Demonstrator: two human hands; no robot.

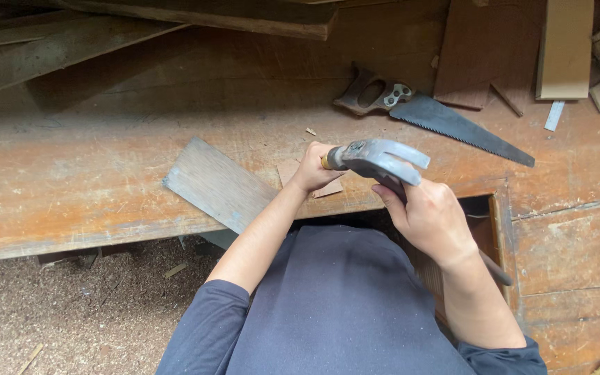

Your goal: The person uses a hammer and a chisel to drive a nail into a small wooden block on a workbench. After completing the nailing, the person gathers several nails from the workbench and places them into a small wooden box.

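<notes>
Claw hammer (376,161) in rt hand (430,219), lt hand (312,169) at workbench (92,173) edge

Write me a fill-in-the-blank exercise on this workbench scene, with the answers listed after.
1. The right hand grips a claw ____ close to its metal head.
2. The left hand pinches something small at the hammer's striking face, above a small piece of ____ on the bench.
3. The tool lying behind the hands, with a toothed blade, is a ____.
4. The floor under the bench is covered in ____.

Missing words: hammer; wood; handsaw; sawdust
</notes>
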